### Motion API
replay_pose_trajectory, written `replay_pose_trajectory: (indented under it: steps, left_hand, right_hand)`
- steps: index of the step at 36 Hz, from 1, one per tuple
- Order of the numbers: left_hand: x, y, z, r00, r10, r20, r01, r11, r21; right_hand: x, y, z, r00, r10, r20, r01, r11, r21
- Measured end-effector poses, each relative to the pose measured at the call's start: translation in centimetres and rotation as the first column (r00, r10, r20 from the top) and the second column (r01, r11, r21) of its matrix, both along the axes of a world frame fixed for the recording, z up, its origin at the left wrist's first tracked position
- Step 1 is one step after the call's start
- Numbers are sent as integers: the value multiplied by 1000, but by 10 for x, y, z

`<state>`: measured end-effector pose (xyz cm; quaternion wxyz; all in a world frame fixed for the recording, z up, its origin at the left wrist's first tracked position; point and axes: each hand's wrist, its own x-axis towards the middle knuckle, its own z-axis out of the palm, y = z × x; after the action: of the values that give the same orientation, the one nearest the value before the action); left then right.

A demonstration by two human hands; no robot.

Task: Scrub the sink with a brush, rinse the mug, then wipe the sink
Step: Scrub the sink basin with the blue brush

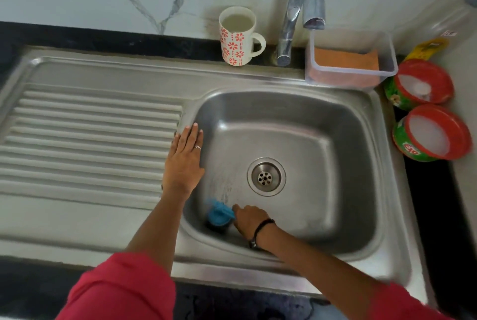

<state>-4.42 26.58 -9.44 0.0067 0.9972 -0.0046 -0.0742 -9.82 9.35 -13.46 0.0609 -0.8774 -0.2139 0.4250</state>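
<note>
resting flat on the sink's (pixel 374 164) left rim, my left hand (pixel 184 162) is lying with fingers straight and together. my right hand (pixel 249 220) is gripping the blue brush (pixel 219 214), pressing it at the basin's near-left corner. the flowered mug (pixel 236 35) is standing upright on the desk behind, beside the tap (pixel 291 22).

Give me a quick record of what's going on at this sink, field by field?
left hand: flat on sink rim
right hand: holds blue brush at the basin's near left corner
mug: upright behind the sink, liquid inside
tap: no water seen running
box: orange sponge inside
tubs: two, right of sink
stage: scrubbing
</note>
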Motion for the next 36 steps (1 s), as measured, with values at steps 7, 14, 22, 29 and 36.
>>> replay_pose_trajectory:
  steps: [7,14,22,29,36]
  left_hand:
    - [1,0,2,1000,-12,-1,12,1000,2]
    - [-1,1,3,999,-49,15,50,999,-2]
    - [0,6,-3,977,-199,80,204,977,-66]
    - [-13,-4,-17,877,-422,-231,366,897,-249]
    - [-34,-15,7,430,-462,-776,158,884,-439]
  right_hand:
    - [8,-23,21,989,-44,-138,4,961,-278]
    - [10,35,18,968,-198,-152,182,977,-116]
    - [0,-12,14,924,-381,-6,373,907,-195]
    - [-1,-107,24,675,-704,221,732,603,-316]
    - [4,-27,9,662,-740,119,748,641,-173]
